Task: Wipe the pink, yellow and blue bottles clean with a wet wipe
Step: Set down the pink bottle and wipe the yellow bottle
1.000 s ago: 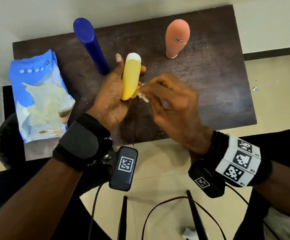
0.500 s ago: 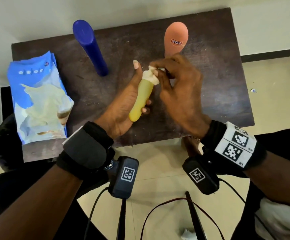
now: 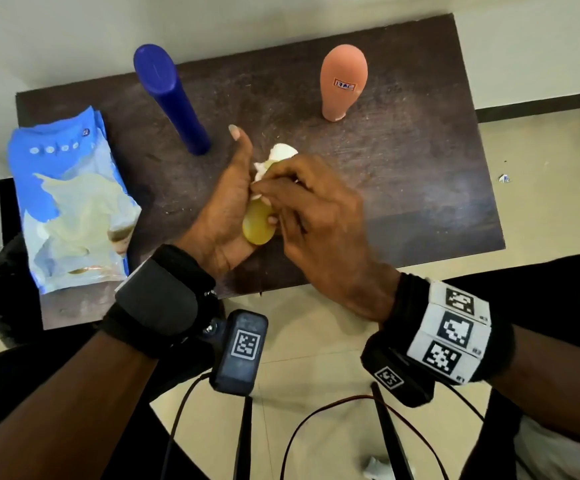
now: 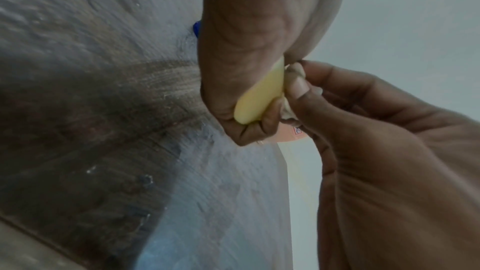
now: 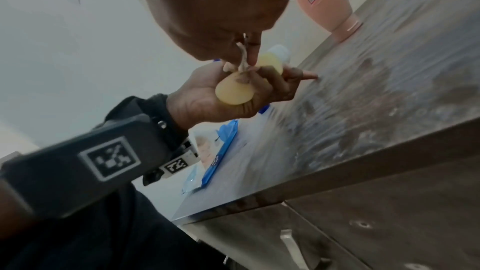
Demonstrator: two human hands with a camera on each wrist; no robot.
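Your left hand (image 3: 224, 216) is curled round the yellow bottle (image 3: 259, 227), holding it above the near middle of the dark table (image 3: 402, 174), its rounded bottom end pointing back toward you and its white-capped end pointing away. The thumb of that hand sticks up straight along the bottle's left side, while the other fingers wrap under it; the right wrist view shows them closed round the bottle's middle.

Your right hand (image 3: 319, 230) comes in from the right and pinches a crumpled white wet wipe (image 3: 279, 155) against the bottle's upper side, fingertips bunched together on it. Part of the wipe bulges out beyond your fingers at the far end of the bottle. In the left wrist view the wipe is squeezed between your right thumb and the bottle.

The blue bottle (image 3: 170, 98) stands upright on the far left part of the table, just beyond your left thumb. The pink bottle (image 3: 343, 81) stands cap-down at the far right, well apart from your hands. A blue and white pack of wipes (image 3: 70, 199) lies flat at the table's left edge.
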